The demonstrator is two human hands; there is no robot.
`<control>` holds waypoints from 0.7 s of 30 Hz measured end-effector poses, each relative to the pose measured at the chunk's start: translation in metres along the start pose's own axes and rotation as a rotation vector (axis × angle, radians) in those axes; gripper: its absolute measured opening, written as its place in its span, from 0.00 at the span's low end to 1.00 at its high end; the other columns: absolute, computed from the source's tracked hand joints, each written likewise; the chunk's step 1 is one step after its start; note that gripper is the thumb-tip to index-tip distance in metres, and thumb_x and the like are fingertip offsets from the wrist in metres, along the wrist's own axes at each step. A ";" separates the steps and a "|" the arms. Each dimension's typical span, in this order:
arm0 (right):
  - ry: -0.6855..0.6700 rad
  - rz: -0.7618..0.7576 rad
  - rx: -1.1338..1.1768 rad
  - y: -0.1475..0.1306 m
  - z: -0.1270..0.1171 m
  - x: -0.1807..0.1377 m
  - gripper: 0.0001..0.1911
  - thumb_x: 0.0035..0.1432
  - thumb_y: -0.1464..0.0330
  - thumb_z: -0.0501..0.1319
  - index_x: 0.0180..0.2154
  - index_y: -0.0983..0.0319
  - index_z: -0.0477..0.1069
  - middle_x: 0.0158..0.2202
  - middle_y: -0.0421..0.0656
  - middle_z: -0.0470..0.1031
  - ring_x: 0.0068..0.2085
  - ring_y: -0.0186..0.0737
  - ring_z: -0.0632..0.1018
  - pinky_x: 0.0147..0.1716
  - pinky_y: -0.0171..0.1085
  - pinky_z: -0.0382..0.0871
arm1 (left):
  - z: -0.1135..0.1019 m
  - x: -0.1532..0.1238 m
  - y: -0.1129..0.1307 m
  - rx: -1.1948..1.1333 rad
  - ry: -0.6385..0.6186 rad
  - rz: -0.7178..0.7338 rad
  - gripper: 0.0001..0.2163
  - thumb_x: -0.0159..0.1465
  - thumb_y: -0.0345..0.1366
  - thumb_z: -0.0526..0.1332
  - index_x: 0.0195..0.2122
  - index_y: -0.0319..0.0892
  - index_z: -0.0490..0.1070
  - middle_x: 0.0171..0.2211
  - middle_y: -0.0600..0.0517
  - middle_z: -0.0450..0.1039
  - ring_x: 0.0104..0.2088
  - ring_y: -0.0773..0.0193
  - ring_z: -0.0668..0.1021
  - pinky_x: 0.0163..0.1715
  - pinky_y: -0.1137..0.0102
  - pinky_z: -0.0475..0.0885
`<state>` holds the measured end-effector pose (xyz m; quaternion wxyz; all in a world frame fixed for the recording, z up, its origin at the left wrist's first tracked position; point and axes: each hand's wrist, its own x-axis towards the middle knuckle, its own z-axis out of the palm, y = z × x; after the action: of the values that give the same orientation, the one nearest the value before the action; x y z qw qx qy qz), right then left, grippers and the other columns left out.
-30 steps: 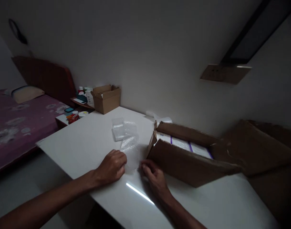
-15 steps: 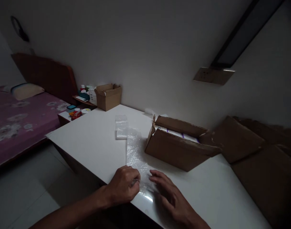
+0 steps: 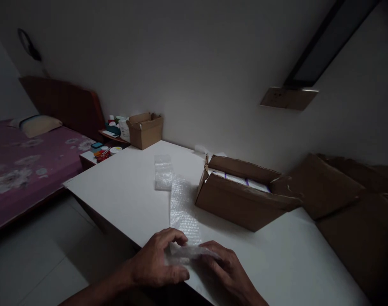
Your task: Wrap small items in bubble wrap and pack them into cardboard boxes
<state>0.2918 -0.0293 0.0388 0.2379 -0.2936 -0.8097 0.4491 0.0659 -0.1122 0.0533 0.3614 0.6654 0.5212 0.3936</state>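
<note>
A long strip of clear bubble wrap [image 3: 185,219] lies along the white table and reaches its front edge. Its near end is lifted and folded between my two hands, somewhat blurred. My left hand [image 3: 157,260] curves around the left side of this end, thumb and fingers apart, fingertips at the wrap. On the other side, my right hand [image 3: 227,267] has its fingers bent and closed on the wrap's edge. Right of the strip stands an open cardboard box [image 3: 235,208] with white, purple-striped packs inside. Another flat piece of bubble wrap [image 3: 163,172] touches the strip's far end.
A smaller open carton [image 3: 146,131] stands at the table's far left corner. Large cardboard pieces [image 3: 334,187] are at the right. Beyond the table's left edge are a bed [image 3: 37,170] and small items on a side stand [image 3: 88,157]. The white table [image 3: 124,191] meets the wall behind.
My right hand has moved left and closed on the bubble wrap. My left hand has spread its thumb and fingers. The wrap's near end has come up between them.
</note>
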 end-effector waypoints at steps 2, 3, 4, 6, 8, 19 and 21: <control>0.019 0.106 0.036 -0.002 -0.001 -0.003 0.17 0.65 0.58 0.56 0.32 0.60 0.76 0.31 0.43 0.76 0.33 0.41 0.76 0.36 0.37 0.70 | -0.002 -0.005 -0.007 0.022 -0.016 -0.048 0.25 0.50 0.37 0.67 0.51 0.44 0.69 0.47 0.48 0.74 0.46 0.56 0.75 0.48 0.63 0.70; 0.023 0.137 0.051 -0.001 -0.001 -0.004 0.18 0.64 0.57 0.57 0.30 0.61 0.75 0.29 0.42 0.74 0.32 0.40 0.75 0.34 0.36 0.69 | 0.000 -0.006 -0.011 0.033 -0.019 -0.062 0.26 0.50 0.35 0.67 0.52 0.44 0.68 0.47 0.48 0.74 0.46 0.56 0.74 0.49 0.62 0.70; 0.019 0.150 0.065 -0.001 0.000 -0.005 0.19 0.64 0.56 0.57 0.28 0.61 0.74 0.28 0.41 0.72 0.31 0.38 0.73 0.33 0.35 0.67 | 0.002 -0.008 -0.014 0.049 -0.018 -0.069 0.26 0.50 0.34 0.66 0.51 0.44 0.68 0.47 0.48 0.73 0.46 0.56 0.74 0.49 0.62 0.70; 0.002 0.152 0.099 0.001 0.001 -0.004 0.19 0.63 0.55 0.58 0.28 0.62 0.73 0.28 0.41 0.71 0.31 0.38 0.72 0.32 0.34 0.66 | 0.010 -0.010 -0.020 0.095 -0.011 -0.056 0.22 0.50 0.32 0.65 0.48 0.43 0.69 0.44 0.48 0.73 0.45 0.56 0.73 0.49 0.62 0.69; -0.029 0.157 0.138 0.000 0.003 -0.005 0.20 0.63 0.54 0.58 0.29 0.62 0.74 0.29 0.41 0.71 0.32 0.38 0.72 0.33 0.34 0.65 | 0.018 -0.012 -0.023 0.145 0.001 -0.030 0.14 0.50 0.31 0.64 0.39 0.42 0.70 0.39 0.49 0.73 0.42 0.57 0.73 0.46 0.63 0.69; -0.138 0.283 0.400 -0.019 -0.007 -0.032 0.17 0.62 0.55 0.62 0.31 0.63 0.73 0.28 0.40 0.68 0.30 0.34 0.69 0.29 0.33 0.62 | 0.025 -0.033 0.003 -0.130 -0.158 -0.015 0.10 0.55 0.35 0.63 0.38 0.41 0.75 0.38 0.51 0.77 0.39 0.60 0.76 0.43 0.68 0.71; -0.155 0.312 0.435 -0.022 -0.007 -0.031 0.17 0.62 0.55 0.62 0.32 0.63 0.73 0.29 0.40 0.70 0.30 0.34 0.69 0.30 0.33 0.62 | 0.026 -0.032 0.005 -0.146 -0.136 -0.029 0.11 0.55 0.34 0.63 0.39 0.41 0.75 0.39 0.50 0.77 0.38 0.60 0.76 0.43 0.68 0.71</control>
<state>0.3126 -0.0558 0.0576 0.1607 -0.3217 -0.6549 0.6646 0.0862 -0.1459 0.0419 0.4493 0.6549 0.4749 0.3791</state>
